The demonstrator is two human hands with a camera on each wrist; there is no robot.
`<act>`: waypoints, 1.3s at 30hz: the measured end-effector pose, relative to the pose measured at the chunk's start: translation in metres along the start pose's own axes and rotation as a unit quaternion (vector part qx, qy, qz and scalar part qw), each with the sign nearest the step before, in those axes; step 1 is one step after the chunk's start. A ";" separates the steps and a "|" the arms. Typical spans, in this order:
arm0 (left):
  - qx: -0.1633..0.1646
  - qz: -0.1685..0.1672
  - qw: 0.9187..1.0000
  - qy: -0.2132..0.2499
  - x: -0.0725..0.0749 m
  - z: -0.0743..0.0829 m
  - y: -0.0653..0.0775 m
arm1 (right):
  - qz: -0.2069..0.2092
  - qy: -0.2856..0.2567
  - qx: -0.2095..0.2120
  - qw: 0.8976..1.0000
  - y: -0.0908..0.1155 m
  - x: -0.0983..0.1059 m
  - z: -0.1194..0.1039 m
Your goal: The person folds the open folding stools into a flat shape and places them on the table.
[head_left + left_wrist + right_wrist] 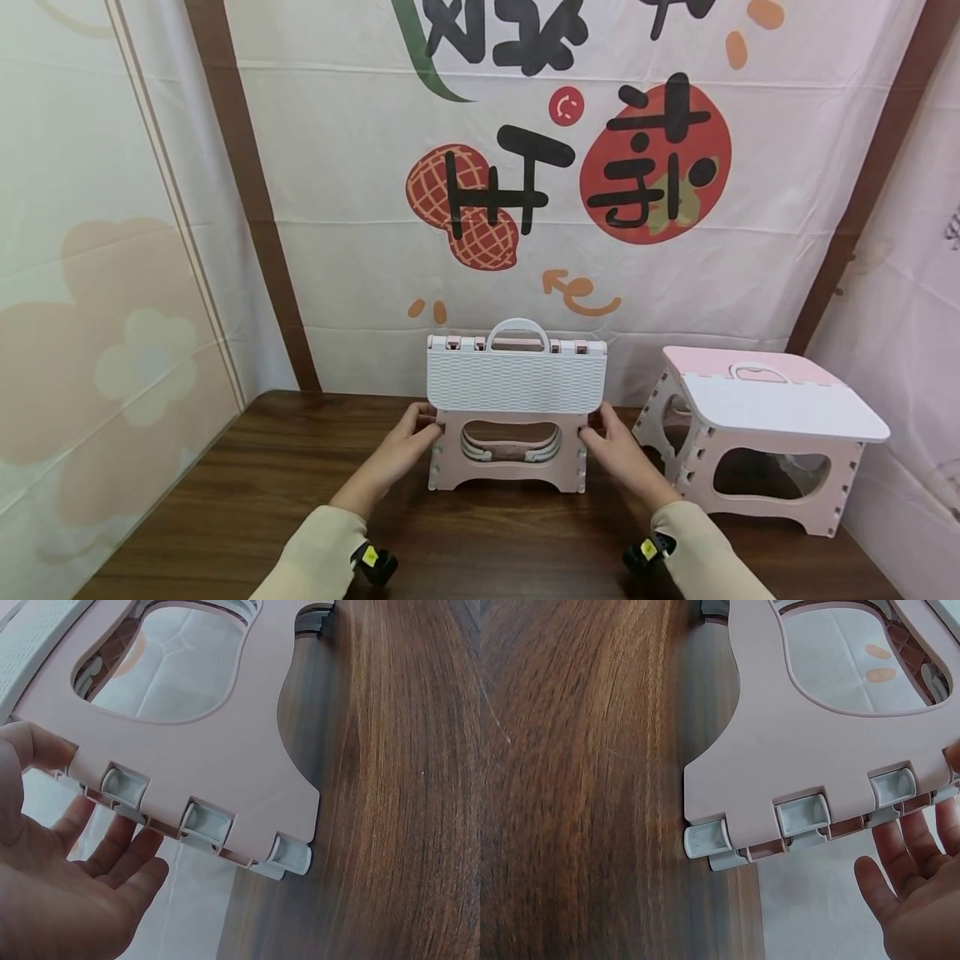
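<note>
A pink and white folding stool (517, 375) stands upright on the table in the head view, its legs folded together. The white textured half of its seat hangs down in front, and a white carrying handle (519, 323) arches above. My left hand (405, 442) grips the stool's left side, thumb on the pink front panel (225, 750) and fingers around the hinged edge. On the opposite side, my right hand (618, 450) holds the matching edge. In the right wrist view, its fingers (904, 855) reach behind the hinge tabs (802, 814), while the thumb is mostly cut off.
To the right, a second folding stool (780, 408) stands unfolded, with a pink and white top. Both stools are on a dark wooden table (300, 517). Close behind hangs a printed white cloth (352, 275), with more cloth along both sides.
</note>
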State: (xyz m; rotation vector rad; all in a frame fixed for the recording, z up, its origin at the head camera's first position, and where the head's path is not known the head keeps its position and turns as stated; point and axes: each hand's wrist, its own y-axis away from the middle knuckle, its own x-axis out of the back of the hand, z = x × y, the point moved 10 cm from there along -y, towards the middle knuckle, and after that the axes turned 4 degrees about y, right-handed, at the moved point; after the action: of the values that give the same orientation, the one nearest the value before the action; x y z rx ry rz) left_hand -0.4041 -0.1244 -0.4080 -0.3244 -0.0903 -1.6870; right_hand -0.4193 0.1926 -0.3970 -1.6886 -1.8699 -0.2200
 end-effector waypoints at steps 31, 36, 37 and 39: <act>0.003 0.017 1.000 -0.004 -0.001 0.000 -0.001 | 0.007 -0.001 -0.004 1.000 -0.001 0.000 0.003; 0.003 0.016 1.000 -0.006 -0.001 -0.001 -0.002 | 0.012 -0.004 -0.001 1.000 -0.001 -0.001 0.003; 0.003 0.016 1.000 -0.006 -0.001 -0.001 -0.001 | 0.013 -0.004 -0.001 1.000 -0.001 -0.001 0.003; 0.002 0.015 1.000 -0.008 -0.001 0.000 -0.001 | 0.013 -0.008 -0.003 1.000 -0.001 -0.001 0.003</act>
State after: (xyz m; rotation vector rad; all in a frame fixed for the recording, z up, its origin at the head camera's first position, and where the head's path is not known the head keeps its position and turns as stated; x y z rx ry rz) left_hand -0.4050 -0.1234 -0.4081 -0.3344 -0.0994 -1.6552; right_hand -0.4215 0.1933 -0.3998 -1.7212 -1.8597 -0.2023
